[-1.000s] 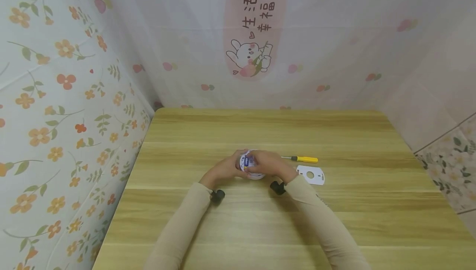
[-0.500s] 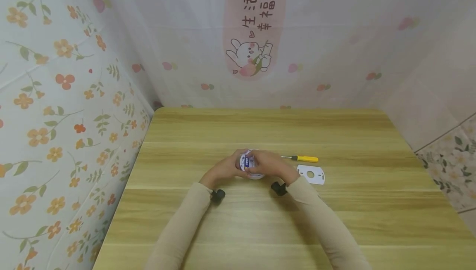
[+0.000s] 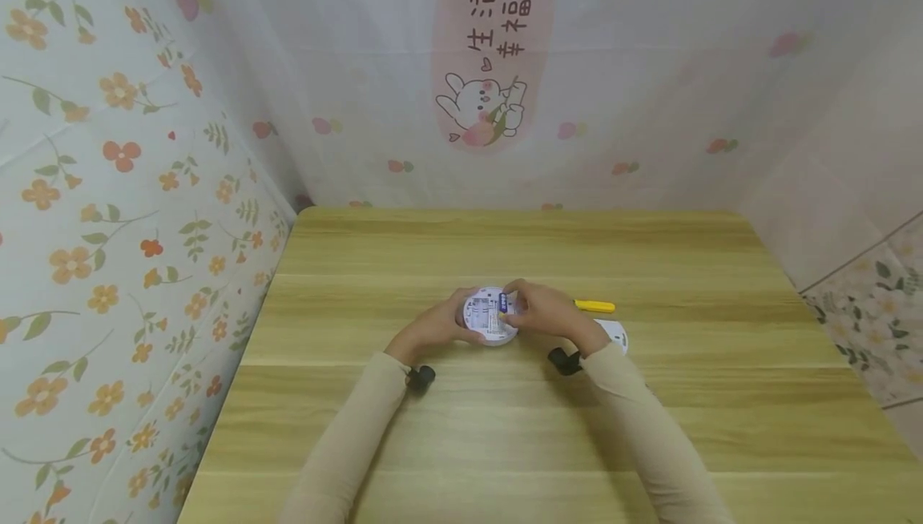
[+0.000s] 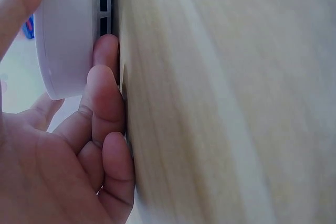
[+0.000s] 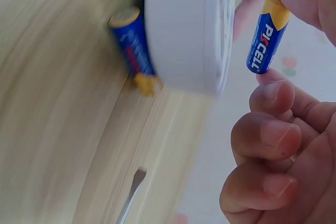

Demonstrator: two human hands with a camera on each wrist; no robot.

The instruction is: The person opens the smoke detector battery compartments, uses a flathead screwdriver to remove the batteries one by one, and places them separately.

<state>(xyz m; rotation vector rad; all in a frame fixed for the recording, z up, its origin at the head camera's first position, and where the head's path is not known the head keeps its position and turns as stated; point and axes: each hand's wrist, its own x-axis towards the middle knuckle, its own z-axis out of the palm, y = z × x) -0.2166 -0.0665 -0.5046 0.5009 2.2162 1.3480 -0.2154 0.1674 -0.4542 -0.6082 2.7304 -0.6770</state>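
Observation:
A round white smoke detector (image 3: 477, 317) lies on the wooden table with its open battery compartment facing up. My left hand (image 3: 433, 326) grips its left side; in the left wrist view the thumb is on the white housing (image 4: 65, 35) and fingers curl at its vented base. My right hand (image 3: 554, 313) pinches a blue and yellow AA-type battery (image 5: 266, 38) end to end between thumb and index finger, just above the detector's right part. Its other fingers are curled and hold nothing. A second such battery (image 5: 135, 50) lies on the table against the detector's side.
A yellow-handled screwdriver (image 3: 595, 307) lies right of the right hand, its flat metal tip (image 5: 137, 177) visible in the right wrist view. A white mounting plate (image 3: 616, 335) is partly hidden by the right forearm. Patterned curtains (image 3: 346, 91) stand behind the table and to its left.
My right hand has moved right, off the detector's middle, and now shows a pinched battery. The detector's compartment is uncovered to view. The left hand keeps its grip.

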